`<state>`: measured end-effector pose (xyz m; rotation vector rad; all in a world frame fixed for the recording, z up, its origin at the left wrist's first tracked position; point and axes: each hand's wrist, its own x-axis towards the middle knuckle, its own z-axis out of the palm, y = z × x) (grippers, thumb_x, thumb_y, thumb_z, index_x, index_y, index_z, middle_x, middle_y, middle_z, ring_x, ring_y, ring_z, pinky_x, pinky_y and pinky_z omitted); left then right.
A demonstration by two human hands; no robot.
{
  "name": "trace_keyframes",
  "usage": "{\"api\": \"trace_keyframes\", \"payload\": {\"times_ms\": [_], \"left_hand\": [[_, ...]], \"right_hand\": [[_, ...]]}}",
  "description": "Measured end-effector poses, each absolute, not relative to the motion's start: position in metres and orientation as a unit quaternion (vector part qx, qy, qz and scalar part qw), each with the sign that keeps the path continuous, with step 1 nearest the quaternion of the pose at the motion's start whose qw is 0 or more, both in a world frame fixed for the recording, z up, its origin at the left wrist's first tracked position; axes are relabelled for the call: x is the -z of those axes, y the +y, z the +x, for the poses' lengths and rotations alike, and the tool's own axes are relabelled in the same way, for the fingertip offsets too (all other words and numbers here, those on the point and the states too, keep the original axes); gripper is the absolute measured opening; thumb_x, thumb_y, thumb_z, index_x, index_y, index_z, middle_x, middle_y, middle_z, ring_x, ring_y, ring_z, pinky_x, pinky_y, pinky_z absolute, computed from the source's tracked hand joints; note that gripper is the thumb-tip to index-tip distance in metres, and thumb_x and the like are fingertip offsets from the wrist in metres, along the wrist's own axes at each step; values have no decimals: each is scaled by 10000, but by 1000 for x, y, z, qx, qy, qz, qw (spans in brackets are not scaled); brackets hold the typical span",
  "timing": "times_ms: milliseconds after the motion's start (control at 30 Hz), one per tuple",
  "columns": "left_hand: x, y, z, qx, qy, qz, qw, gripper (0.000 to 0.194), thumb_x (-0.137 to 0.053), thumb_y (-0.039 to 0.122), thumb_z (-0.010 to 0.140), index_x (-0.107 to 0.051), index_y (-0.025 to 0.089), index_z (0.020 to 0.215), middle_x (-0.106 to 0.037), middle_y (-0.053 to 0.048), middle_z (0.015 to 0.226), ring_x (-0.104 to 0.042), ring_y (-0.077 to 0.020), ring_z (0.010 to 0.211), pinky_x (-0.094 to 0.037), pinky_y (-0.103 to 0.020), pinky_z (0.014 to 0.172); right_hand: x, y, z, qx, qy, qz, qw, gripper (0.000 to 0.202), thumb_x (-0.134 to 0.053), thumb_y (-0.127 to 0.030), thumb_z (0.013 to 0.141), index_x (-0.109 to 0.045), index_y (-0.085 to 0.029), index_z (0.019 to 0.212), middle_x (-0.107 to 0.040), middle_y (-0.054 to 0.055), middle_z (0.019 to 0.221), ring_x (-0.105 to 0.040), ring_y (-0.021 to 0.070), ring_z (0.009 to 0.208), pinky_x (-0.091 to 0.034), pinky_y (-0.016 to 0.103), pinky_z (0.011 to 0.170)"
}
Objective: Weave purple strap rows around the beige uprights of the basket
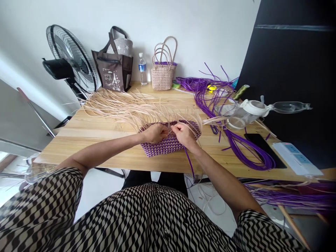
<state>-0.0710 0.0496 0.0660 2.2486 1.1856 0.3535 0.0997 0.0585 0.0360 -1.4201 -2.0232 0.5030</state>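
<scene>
A half-woven basket (165, 146) in purple and beige lies at the table's near edge, long beige strands (118, 105) fanning out from its top toward the back left. Both my hands are at its upper rim, close together. My left hand (156, 133) is closed in a pinch, and what sits between the fingertips is too small to make out. With thumb and finger pressed together, my right hand (183, 134) pinches a thin beige strand at the rim. A loose purple strand (190, 162) hangs from the basket below my right wrist, over the table edge.
Purple strands (244, 148) lie coiled on the right, beside a dark phone (265, 148), a power strip (296, 158) and a clear jug (238, 117). Along the wall stand a fan (70, 56), a dark tote bag (110, 70), a water bottle (142, 70) and a finished woven basket (162, 77).
</scene>
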Motion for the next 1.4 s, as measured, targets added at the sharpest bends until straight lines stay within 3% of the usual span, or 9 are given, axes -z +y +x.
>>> {"api": "trace_keyframes", "payload": {"times_ms": [167,300,433,567,767,967,1133,1267,1400], "left_hand": [[-79,55,-74,-82,440,815,368,221,-455,301,775,-495,146,621,-345,45,539,-302,-75,520,-218,-221,499],[-77,60,-69,-92,452,805,372,367,-471,443,787,-502,144,575,-282,51,504,-252,-70,496,-172,-233,488],[-65,66,-63,-110,435,814,369,378,-496,445,763,-528,133,552,-295,50,509,-255,-71,517,-187,-227,498],[-61,65,-63,-116,416,809,399,327,-521,401,743,-616,113,621,-353,44,519,-279,-74,528,-211,-223,505],[-65,58,-65,-109,415,818,383,262,-502,313,752,-616,114,626,-361,42,514,-270,-69,516,-221,-223,506],[-81,68,-74,-49,343,845,407,146,-492,185,698,-618,115,676,-489,19,584,-386,-77,557,-271,-207,526],[-83,63,-74,-95,424,866,246,156,-487,182,721,-632,128,703,-552,3,613,-458,-100,586,-313,-217,550],[-78,54,-71,-110,439,883,128,189,-440,199,799,-617,142,763,-625,-46,752,-544,-148,700,-366,-245,618],[-76,51,-72,-99,421,896,99,204,-403,199,846,-593,140,805,-629,-66,794,-563,-160,735,-394,-252,658]], "right_hand": [[-56,59,111,-208,-841,-443,231,257,-446,-297,875,-620,-166,739,-625,23,743,-523,126,684,-326,232,632],[-69,52,115,-113,-888,-430,120,138,-575,-289,809,-621,-174,748,-633,39,750,-546,159,720,-316,253,633],[-68,50,112,-46,-900,-428,61,125,-542,-227,831,-606,-157,749,-638,88,785,-562,187,751,-313,277,651],[-62,46,114,-41,-904,-420,74,151,-496,-202,855,-598,-146,759,-623,93,800,-551,172,743,-317,269,647],[-54,37,130,-55,-892,-436,106,212,-453,-183,862,-591,-157,704,-596,62,758,-523,153,718,-318,255,647],[-61,46,126,-107,-878,-449,125,246,-423,-180,867,-653,-162,782,-645,76,827,-556,167,788,-339,251,694],[-67,59,109,-222,-830,-473,193,212,-470,-224,835,-677,-178,835,-670,28,784,-554,137,698,-340,226,629],[-62,69,104,-267,-819,-468,197,259,-488,-308,815,-615,-155,649,-552,-18,577,-447,101,545,-280,222,532],[-58,72,105,-265,-831,-453,186,273,-502,-329,790,-553,-154,586,-471,-38,520,-396,86,507,-252,221,509]]}}
